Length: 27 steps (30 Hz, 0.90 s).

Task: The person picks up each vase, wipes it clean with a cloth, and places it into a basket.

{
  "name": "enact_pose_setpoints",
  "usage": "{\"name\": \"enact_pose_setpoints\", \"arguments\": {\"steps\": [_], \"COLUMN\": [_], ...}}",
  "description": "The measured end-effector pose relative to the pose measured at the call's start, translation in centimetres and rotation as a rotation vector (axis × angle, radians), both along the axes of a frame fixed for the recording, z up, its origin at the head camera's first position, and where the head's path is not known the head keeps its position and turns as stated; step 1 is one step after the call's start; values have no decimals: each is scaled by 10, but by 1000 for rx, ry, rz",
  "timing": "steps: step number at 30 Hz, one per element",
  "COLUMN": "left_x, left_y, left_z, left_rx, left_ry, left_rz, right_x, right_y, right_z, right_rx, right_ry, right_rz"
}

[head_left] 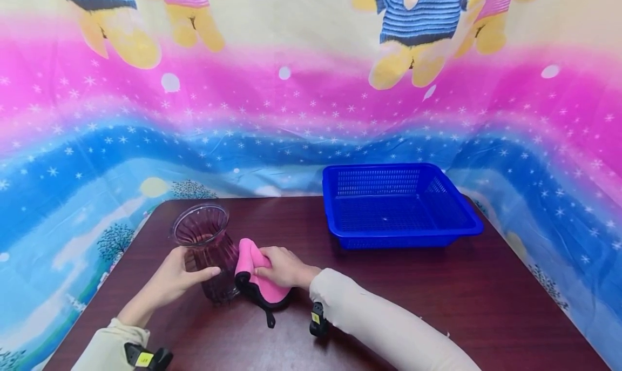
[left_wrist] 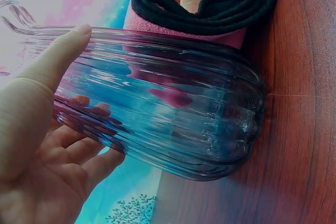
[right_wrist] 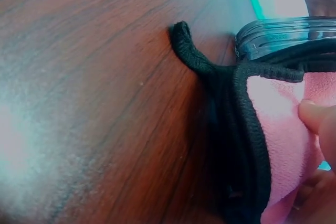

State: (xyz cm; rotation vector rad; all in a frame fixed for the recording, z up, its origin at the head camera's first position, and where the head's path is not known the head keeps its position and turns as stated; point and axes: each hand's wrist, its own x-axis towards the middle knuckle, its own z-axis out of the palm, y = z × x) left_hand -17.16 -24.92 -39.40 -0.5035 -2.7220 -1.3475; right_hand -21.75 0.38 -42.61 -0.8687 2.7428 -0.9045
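A ribbed, see-through purple glass vase (head_left: pixel 210 257) with a flared rim stands slightly tilted at the table's left. My left hand (head_left: pixel 170 276) grips its side, thumb on the near face and fingers around the far side, as the left wrist view shows through the glass (left_wrist: pixel 173 103). In my right hand (head_left: pixel 284 268) is a folded pink cloth (head_left: pixel 250 260) with black edging and a small black loop, pinched between thumb and fingers. The cloth lies against the right side of the vase. In the right wrist view the cloth (right_wrist: pixel 278 129) partly hides the vase base (right_wrist: pixel 262 38).
A blue plastic basket (head_left: pixel 403 233) with perforated walls sits at the back right of the dark wooden table (head_left: pixel 389 295). A printed curtain (head_left: pixel 291 112) hangs behind and beside the table. Black bands (head_left: pixel 318 319) are worn over both sleeves.
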Motion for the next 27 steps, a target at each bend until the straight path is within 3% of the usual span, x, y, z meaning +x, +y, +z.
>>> {"name": "enact_pose_setpoints", "arguments": {"steps": [12, 19, 27], "left_x": [1, 1, 1], "left_y": [1, 1, 1], "left_z": [1, 0, 1], "left_rx": [-9, -36, -21], "left_ry": [28, 35, 30], "left_rz": [2, 14, 0], "right_x": [0, 0, 3], "right_y": [2, 0, -4], "right_z": [5, 17, 34], "right_rx": [-157, -212, -279], "right_ry": [39, 84, 74], "right_rz": [24, 23, 13]}}
